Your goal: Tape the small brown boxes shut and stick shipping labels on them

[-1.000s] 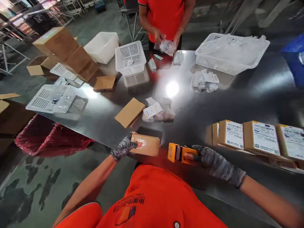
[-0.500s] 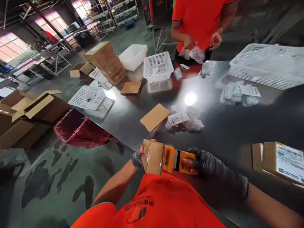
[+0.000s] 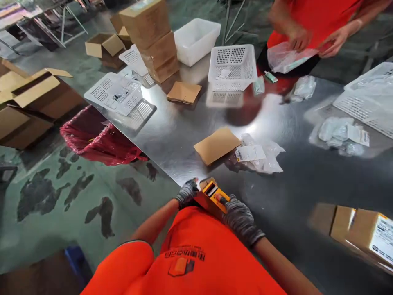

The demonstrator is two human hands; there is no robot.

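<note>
"Holding what, those two gloved hands?"

"The left hand (image 3: 188, 192) has its grip closed on the left end of the small carton (image 3: 202, 200), though some of its fingers are hidden. The right hand (image 3: 241, 217) is wrapped round the yellow-orange tool (image 3: 214, 194), thumb on top."

"And where is that carton, exactly?"

"Right in front of the wearer's orange shirt (image 3: 208, 254), at the near edge of the worktop (image 3: 172, 135) — tilted, with the tool lying over its upper side. Whether the tool's head presses on the cardboard, I cannot tell."

"What's just beyond?"

"A piece of flat cardboard (image 3: 216, 146), and touching its right side, or nearly, some bubble-wrapped packets (image 3: 272, 159) with a white label sheet (image 3: 250, 153) on them. Farther back stands a white perforated basket (image 3: 232, 85)."

"Anything off to the sides?"

"At the right, cartons (image 3: 362, 231), one with a white printed label (image 3: 383, 239). At the left, below the worktop's edge, a red plastic bag (image 3: 104, 147) hangs open — its inside is mostly dark."

"Is someone else there?"

"Yes, a person in an orange top (image 3: 322, 18) across the worktop, both hands at a clear bag (image 3: 281, 59)."
</note>
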